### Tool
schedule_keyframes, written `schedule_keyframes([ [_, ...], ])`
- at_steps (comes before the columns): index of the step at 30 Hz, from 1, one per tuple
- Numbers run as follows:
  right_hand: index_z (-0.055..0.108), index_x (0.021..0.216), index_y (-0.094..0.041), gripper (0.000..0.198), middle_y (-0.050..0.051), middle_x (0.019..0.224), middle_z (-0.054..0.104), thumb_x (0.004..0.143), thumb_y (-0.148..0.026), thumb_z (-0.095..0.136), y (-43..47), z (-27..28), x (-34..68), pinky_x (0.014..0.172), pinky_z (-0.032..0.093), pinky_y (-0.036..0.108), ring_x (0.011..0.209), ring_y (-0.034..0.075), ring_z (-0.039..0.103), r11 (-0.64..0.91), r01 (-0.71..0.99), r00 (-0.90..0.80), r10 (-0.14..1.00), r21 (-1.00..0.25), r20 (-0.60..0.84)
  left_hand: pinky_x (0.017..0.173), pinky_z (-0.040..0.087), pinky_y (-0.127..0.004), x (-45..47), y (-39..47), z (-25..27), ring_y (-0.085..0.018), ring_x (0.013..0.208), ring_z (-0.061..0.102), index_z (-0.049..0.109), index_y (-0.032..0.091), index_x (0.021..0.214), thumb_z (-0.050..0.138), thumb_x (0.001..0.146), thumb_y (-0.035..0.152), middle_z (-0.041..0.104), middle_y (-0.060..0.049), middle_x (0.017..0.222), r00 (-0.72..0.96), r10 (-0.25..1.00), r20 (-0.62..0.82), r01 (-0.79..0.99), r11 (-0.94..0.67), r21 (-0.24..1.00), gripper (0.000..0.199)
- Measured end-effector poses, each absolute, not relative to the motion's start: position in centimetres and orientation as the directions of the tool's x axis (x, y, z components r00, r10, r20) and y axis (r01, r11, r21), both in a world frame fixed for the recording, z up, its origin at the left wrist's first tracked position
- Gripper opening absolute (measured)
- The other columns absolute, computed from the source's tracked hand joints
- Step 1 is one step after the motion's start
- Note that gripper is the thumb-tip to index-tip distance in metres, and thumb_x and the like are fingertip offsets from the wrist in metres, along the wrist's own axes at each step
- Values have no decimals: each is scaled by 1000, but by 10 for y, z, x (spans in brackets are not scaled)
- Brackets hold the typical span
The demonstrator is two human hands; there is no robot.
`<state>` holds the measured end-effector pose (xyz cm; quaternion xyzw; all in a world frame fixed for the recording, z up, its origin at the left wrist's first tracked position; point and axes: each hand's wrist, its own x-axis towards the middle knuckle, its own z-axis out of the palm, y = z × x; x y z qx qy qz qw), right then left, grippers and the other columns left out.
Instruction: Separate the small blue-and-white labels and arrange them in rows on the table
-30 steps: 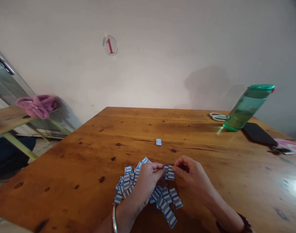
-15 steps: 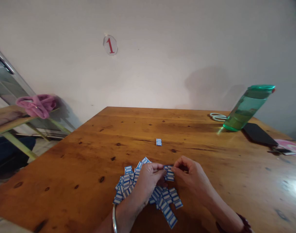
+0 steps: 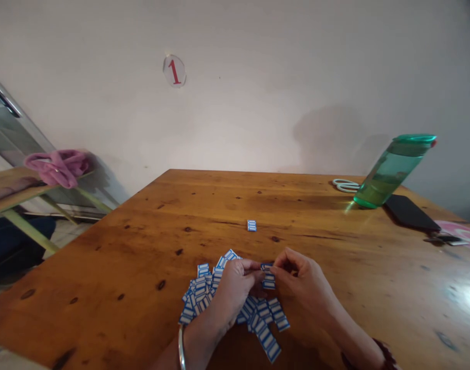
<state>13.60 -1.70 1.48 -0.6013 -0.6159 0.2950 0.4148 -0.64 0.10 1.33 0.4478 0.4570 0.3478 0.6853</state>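
My left hand [image 3: 238, 280] and my right hand [image 3: 300, 272] meet over the table, both closed in a pinch on a small white label sheet with blue borders [image 3: 269, 281]. The left fingertips grip its left side, and the right thumb and forefinger grip its upper right edge. Beneath and around my left hand spreads a loose pile of similar label sheets [image 3: 200, 290], partly hidden by the hand and forearm. One more small label piece [image 3: 252, 226] lies by itself farther back on the wood.
The wooden table [image 3: 142, 246] reaches back to a pale wall. On its right stand a green bottle [image 3: 393, 172], a white cable [image 3: 346, 185], a dark flat device [image 3: 411, 213] and a pink round item [image 3: 462, 232]. A pink cloth [image 3: 59, 167] rests on a bench at left.
My right fingers have shifted slightly left along the top edge of the held label sheet. My left hand stays almost where it was; the pile looks the same.
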Motion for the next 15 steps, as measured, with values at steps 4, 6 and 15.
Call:
schedule_keyframes([
  [4,53,57,-18,14,-3,52,53,68,-27,55,-17,15,136,46,34,21,50,11,46,102,506,70,985,-856,159,52,47,-25,-7,1,14,-10,46,53,71,12,71,78,48,41,65,-2,57,348,880,-324,-50,363,931,37],
  [6,53,57,-18,14,-4,51,53,68,-27,55,-18,15,136,46,34,20,50,11,46,101,509,73,984,-855,160,52,47,-25,-6,0,14,-11,46,53,71,12,71,78,49,39,66,-2,57,355,877,-324,-51,364,930,36],
  [15,53,57,-18,12,-3,51,54,69,-23,54,-18,17,134,47,35,22,49,11,46,83,542,86,985,-837,153,55,48,-28,-5,-2,18,-14,48,57,71,15,69,75,53,37,66,-2,59,370,875,-311,-79,364,928,28],
])
